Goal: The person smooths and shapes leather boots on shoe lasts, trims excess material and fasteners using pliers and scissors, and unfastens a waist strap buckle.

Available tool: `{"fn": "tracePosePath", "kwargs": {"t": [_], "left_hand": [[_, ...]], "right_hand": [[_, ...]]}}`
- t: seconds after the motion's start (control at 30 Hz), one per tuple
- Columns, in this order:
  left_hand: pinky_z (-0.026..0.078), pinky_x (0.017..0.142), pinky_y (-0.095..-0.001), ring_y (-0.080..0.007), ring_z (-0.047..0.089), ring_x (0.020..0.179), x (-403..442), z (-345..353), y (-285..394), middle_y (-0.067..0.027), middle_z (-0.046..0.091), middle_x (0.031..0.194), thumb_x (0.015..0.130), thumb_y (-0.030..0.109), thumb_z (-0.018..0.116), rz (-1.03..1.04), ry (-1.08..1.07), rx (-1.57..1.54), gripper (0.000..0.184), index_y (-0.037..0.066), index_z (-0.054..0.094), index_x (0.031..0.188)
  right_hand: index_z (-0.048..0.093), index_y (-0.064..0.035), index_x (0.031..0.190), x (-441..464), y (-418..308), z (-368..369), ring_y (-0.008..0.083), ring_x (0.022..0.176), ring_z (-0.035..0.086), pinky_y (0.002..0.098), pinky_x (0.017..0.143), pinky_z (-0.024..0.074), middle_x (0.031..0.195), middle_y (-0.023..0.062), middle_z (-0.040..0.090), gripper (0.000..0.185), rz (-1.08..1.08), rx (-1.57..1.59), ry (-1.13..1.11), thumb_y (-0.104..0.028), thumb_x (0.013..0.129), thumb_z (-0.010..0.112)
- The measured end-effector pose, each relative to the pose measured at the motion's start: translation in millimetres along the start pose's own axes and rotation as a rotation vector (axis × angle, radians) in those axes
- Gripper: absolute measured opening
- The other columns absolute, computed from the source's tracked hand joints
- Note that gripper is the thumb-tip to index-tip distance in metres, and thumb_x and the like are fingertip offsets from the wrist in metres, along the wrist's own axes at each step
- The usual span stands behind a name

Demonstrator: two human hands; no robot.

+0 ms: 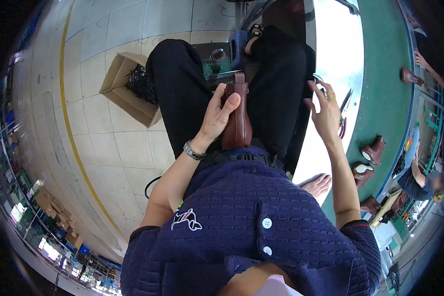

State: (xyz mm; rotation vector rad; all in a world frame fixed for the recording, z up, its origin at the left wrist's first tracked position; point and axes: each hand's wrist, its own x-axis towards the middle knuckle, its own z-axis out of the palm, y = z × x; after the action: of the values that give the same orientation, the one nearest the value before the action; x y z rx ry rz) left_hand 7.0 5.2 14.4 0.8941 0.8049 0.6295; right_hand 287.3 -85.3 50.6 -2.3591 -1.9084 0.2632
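My left hand (221, 112), with a bracelet at the wrist, grips a brown leather boot (238, 121) over my lap. The boot stands lengthwise between my thighs, its pull tab at the far end and its seam facing up. My thumb lies across its upper part; the other fingers are partly hidden behind it. To the right, my right hand (325, 108) is over the white tabletop (339, 44), fingers apart and slightly bent. Close to its fingertips is a thin curved metal piece, too small to name. Beside that hand lie a dark slim tool (347, 100) and a red-handled tool (342, 128).
A cardboard box (114, 93) holding black scraps stands on the tiled floor by my left leg. Several brown boots (374, 150) sit on the green surface (387, 74) at right. Another person's hand (318, 186) appears on the white tabletop. People sit farther right.
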Motion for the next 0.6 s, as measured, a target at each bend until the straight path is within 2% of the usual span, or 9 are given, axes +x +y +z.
{"fn": "tracePosePath", "kwargs": {"t": [0.07, 0.13, 0.2, 0.23, 0.33, 0.53, 0.6], "left_hand": [[0.044, 0.076, -0.0230, -0.0080, 0.052, 0.085, -1.2, -0.1, -4.4, -0.0009, 0.055, 0.096, 0.090, 0.054, 0.062, 0.009, -0.024, 0.036, 0.053, 0.006, 0.053, 0.112], [0.044, 0.076, -0.0241, -0.0092, 0.051, 0.085, -0.2, 3.3, -10.2, -0.0014, 0.055, 0.095, 0.089, 0.055, 0.063, 0.023, -0.018, 0.052, 0.053, 0.006, 0.054, 0.109], [0.043, 0.076, -0.0256, -0.0105, 0.051, 0.084, 0.3, 4.6, -13.2, -0.0023, 0.055, 0.093, 0.088, 0.055, 0.063, 0.037, -0.004, 0.081, 0.053, 0.005, 0.055, 0.105], [0.043, 0.076, -0.0264, -0.0111, 0.050, 0.084, -1.3, 4.5, -14.2, -0.0029, 0.055, 0.092, 0.088, 0.054, 0.063, 0.040, 0.007, 0.104, 0.052, 0.005, 0.055, 0.104], [0.043, 0.076, -0.0282, -0.0129, 0.051, 0.083, -3.4, 3.7, -17.9, -0.0048, 0.056, 0.088, 0.088, 0.053, 0.064, 0.051, 0.028, 0.165, 0.050, 0.004, 0.058, 0.100], [0.043, 0.073, -0.0275, -0.0122, 0.051, 0.079, 0.1, -1.7, -12.8, -0.0033, 0.058, 0.085, 0.088, 0.052, 0.064, 0.040, 0.041, 0.177, 0.050, 0.004, 0.059, 0.099], [0.044, 0.071, -0.0261, -0.0107, 0.051, 0.079, 3.6, 0.0, -7.1, -0.0023, 0.058, 0.084, 0.089, 0.052, 0.063, 0.019, 0.062, 0.117, 0.049, 0.004, 0.059, 0.099]], "right_hand": [[0.057, -0.0051, 0.131, -1.7, -36.4, 1.4, 0.0267, 0.108, 0.063, 0.0355, 0.091, 0.0510, 0.128, 0.0189, 0.058, 0.050, -0.139, 0.578, -0.182, -0.021, 0.086, 0.072], [0.058, 0.0042, 0.127, 2.8, -76.9, -13.8, 0.0239, 0.107, 0.064, 0.0325, 0.093, 0.0499, 0.120, 0.0211, 0.063, 0.058, 0.191, 1.069, -0.695, -0.029, 0.083, 0.076], [0.061, 0.0071, 0.121, 6.6, -98.4, -12.8, 0.0243, 0.098, 0.067, 0.0330, 0.089, 0.0522, 0.105, 0.0216, 0.069, 0.060, 0.139, 1.034, -0.756, -0.034, 0.081, 0.077], [0.068, 0.0064, 0.110, 12.8, -103.3, -18.9, 0.0218, 0.085, 0.070, 0.0327, 0.080, 0.0550, 0.093, 0.0195, 0.072, 0.053, 0.117, 0.979, -0.751, -0.034, 0.078, 0.079], [0.074, 0.0033, 0.089, 16.2, -107.1, -17.5, 0.0213, 0.059, 0.068, 0.0342, 0.060, 0.0530, 0.066, 0.0159, 0.069, 0.047, 0.001, 0.877, -0.720, -0.042, 0.079, 0.077], [0.074, 0.0006, 0.076, 28.0, -126.4, -30.6, 0.0260, 0.051, 0.065, 0.0350, 0.057, 0.0517, 0.057, 0.0159, 0.064, 0.038, -0.063, 0.682, -0.685, -0.037, 0.081, 0.075], [0.073, 0.0037, 0.086, 26.6, -128.3, -29.3, 0.0232, 0.054, 0.067, 0.0334, 0.055, 0.0508, 0.062, 0.0172, 0.066, 0.040, -0.032, 0.648, -0.621, -0.036, 0.080, 0.076]]}}
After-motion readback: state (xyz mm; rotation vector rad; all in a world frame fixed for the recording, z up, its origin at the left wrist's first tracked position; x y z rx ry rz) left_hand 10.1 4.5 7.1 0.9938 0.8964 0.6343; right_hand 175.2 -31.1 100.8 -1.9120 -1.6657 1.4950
